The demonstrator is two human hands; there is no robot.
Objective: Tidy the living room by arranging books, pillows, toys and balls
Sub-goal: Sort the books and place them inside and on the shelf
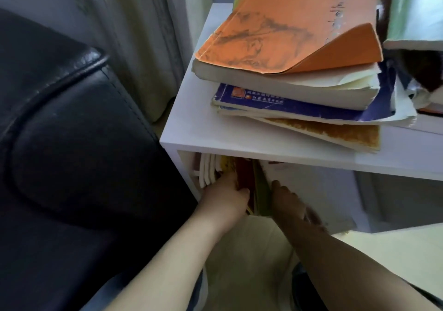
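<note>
Under the shelf (pixel 191 131), the left hand (pixel 225 197) is pinching upright books (pixel 260 188) while the right hand (pixel 291 203), fingers straight, is pressing alongside; squeezing evenly should keep them flush.

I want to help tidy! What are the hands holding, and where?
The left hand grips the upright books by their front edges. The right hand touches the green book; whether it holds it cannot be told.

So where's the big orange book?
In the head view the orange book is at the upper right, lying on top of the blue book, on the white shelf.
</note>
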